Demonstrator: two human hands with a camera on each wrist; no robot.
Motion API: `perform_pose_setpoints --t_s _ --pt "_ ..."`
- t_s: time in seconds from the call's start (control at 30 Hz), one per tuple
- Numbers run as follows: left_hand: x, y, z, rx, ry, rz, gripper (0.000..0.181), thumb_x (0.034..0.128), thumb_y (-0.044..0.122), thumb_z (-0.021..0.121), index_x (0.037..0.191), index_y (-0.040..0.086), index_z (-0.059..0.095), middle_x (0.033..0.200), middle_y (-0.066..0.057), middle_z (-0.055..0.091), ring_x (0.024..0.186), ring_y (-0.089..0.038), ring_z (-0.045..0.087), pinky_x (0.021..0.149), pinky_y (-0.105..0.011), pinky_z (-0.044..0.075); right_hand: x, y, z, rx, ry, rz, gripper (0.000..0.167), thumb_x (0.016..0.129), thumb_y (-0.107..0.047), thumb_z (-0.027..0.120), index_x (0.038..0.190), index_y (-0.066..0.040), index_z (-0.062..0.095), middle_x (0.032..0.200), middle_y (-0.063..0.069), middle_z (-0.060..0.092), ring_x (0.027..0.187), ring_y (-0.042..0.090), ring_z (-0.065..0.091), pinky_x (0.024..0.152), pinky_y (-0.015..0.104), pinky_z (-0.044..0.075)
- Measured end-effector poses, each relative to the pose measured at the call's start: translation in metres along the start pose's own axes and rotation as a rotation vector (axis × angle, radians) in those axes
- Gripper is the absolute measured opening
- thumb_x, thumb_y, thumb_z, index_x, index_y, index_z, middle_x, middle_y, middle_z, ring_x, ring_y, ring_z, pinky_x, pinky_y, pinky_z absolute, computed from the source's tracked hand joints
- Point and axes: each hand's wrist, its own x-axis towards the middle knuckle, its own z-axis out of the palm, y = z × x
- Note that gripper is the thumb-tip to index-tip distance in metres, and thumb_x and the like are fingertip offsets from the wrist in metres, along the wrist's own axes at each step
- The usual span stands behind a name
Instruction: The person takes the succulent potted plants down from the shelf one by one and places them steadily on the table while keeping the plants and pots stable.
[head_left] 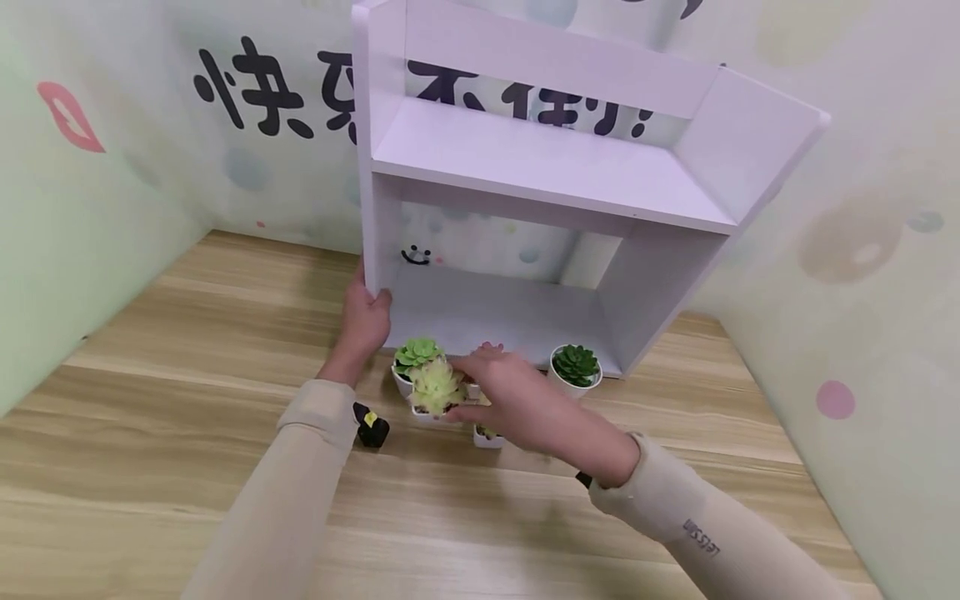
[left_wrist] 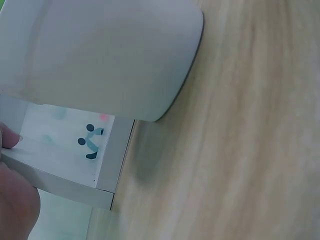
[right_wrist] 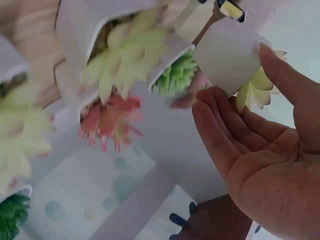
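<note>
My left hand (head_left: 365, 321) grips the lower front edge of the left side panel of a white two-tier shelf (head_left: 555, 179). In the left wrist view its thumb and a finger (left_wrist: 17, 200) lie on either side of the panel edge. My right hand (head_left: 525, 400) pinches a small white square pot (right_wrist: 230, 55) between thumb and fingers. A pale yellow-green succulent (head_left: 437, 386) grows in that pot. Just behind it stands a brighter green succulent (head_left: 417, 354). A red succulent (right_wrist: 110, 117) and another small potted plant (head_left: 487, 438) are partly hidden by the right hand.
A dark green succulent (head_left: 576, 367) in a round white pot stands by the shelf's front right. On the wooden tabletop (head_left: 450, 533), near the left cuff, lies a black object (head_left: 371, 427) with a yellow mark. Patterned walls (head_left: 840, 250) enclose the back and sides.
</note>
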Motion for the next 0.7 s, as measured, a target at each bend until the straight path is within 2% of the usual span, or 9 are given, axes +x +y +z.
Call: perform_pose_setpoints --t_s 0.13,0.2,0.37,0.47,0.57,0.7 --pt "-0.001 0.000 -0.001 -0.002 -0.004 -0.015 0.067 0.1006 0.000 0.040 0.163 0.012 0.017 0.161 -0.020 0.035 0.150 -0.037 0.031 0.125 -0.058 0.024 0.001 -0.003 0.010 -0.009 -0.033 0.000 0.040 0.087 -0.027 0.080 0.116 -0.005 0.065 0.096 0.002 0.069 0.085 0.015 0.060 0.077 0.030 0.053" --pt "-0.001 0.000 -0.001 -0.004 -0.008 -0.015 0.067 0.1005 0.000 0.040 0.163 0.012 0.017 0.161 -0.020 0.035 0.150 -0.037 0.031 0.125 -0.058 0.024 0.002 -0.005 0.015 -0.012 -0.059 0.027 0.043 0.087 -0.030 0.080 0.119 -0.006 0.065 0.101 0.003 0.070 0.087 0.014 0.063 0.075 0.029 0.055" --pt "-0.001 0.000 0.000 -0.007 -0.010 -0.002 0.066 0.1000 -0.001 0.040 0.162 0.010 0.019 0.159 -0.022 0.037 0.149 -0.037 0.033 0.125 -0.058 0.025 0.004 -0.006 0.027 -0.059 -0.106 0.089 0.053 0.086 -0.037 0.079 0.129 -0.008 0.064 0.117 0.004 0.072 0.102 0.017 0.070 0.083 0.033 0.060" --pt "-0.001 0.000 0.000 -0.006 -0.010 -0.003 0.066 0.0999 -0.001 0.040 0.162 0.009 0.019 0.159 -0.022 0.037 0.149 -0.037 0.033 0.125 -0.058 0.025 0.005 -0.006 0.034 -0.079 -0.114 0.090 0.057 0.087 -0.037 0.078 0.134 -0.009 0.062 0.118 0.004 0.072 0.103 0.018 0.070 0.084 0.033 0.061" --pt "-0.001 0.001 0.000 -0.001 -0.010 -0.019 0.066 0.1004 -0.001 0.040 0.162 0.011 0.019 0.159 -0.021 0.037 0.149 -0.037 0.033 0.125 -0.058 0.024 0.006 -0.006 0.040 -0.082 -0.104 0.066 0.056 0.088 -0.037 0.077 0.135 -0.010 0.062 0.114 0.003 0.073 0.101 0.016 0.070 0.083 0.031 0.061" --pt "-0.001 0.001 0.000 0.005 -0.013 -0.039 0.066 0.1008 0.001 0.040 0.162 0.011 0.017 0.160 -0.021 0.037 0.149 -0.037 0.033 0.125 -0.057 0.025 0.006 -0.004 0.046 -0.081 -0.089 0.034 0.046 0.088 -0.036 0.077 0.125 -0.011 0.066 0.102 0.000 0.072 0.091 0.013 0.067 0.077 0.027 0.059"
